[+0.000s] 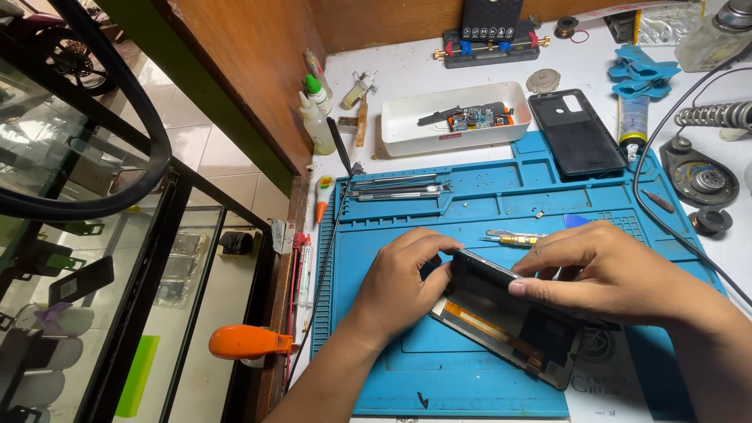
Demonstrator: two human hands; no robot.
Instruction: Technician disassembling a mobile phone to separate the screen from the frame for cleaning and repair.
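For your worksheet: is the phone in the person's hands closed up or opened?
Opened. The phone shows its bare inside with an orange strip, and a separate black back cover lies apart on the blue mat.

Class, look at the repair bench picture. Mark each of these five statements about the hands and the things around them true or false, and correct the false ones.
1. Both hands grip one opened phone. True: the left hand and right hand hold the phone from either side.
2. The phone is held over a red mat. False: the mat is blue.
3. A white tray holds small parts. True: the tray behind the mat holds a circuit board and other bits.
4. The black back cover lies inside the tray. False: the cover lies right of the tray, at the mat's far edge.
5. Tweezers lie on the mat's far left part. True: the tweezers lie there.
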